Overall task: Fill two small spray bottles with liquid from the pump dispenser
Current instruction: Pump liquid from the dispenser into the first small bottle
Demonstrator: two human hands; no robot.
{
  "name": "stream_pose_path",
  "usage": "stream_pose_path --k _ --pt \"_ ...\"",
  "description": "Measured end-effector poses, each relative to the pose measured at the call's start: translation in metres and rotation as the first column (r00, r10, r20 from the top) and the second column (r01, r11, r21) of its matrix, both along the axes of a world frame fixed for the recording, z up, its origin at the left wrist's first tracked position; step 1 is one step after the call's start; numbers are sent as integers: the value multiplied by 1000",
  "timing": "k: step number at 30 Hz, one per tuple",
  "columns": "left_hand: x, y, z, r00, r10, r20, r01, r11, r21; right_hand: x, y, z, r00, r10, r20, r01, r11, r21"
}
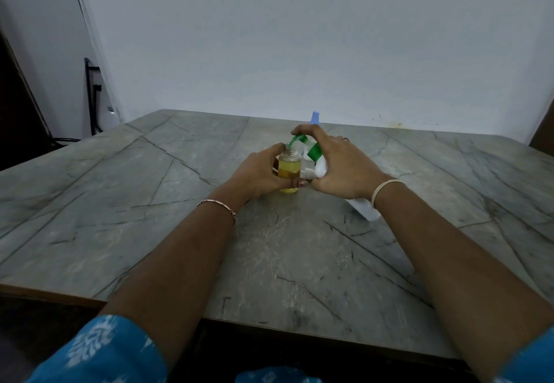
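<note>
Gripping spray bottle [289,169] in left hand [257,177], right hand [341,167] clasping tilted pump dispenser [321,169], spout [296,138] seemingly at bottle mouth

Plain room, perhaps a home: a grey marble-look table [150,203] under the fingers [311,132], a bare pale wall [299,38] beyond them.
</note>
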State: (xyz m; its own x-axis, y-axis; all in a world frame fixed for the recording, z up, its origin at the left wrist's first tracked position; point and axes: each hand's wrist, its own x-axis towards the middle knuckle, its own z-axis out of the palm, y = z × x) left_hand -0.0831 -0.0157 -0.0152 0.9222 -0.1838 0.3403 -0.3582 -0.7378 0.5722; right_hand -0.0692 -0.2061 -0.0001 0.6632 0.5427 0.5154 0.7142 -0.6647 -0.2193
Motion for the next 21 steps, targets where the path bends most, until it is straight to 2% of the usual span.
stream_pose_path --k 10,21 --pt "5 1 -4 1000 5 -1 -5 1000 -20 1 7 -1 998 -25 53 23 999 39" --pt "3 1 -3 1000 3 5 -3 999 -36 -2 1 1 1000 -21 2 21 1000 10"
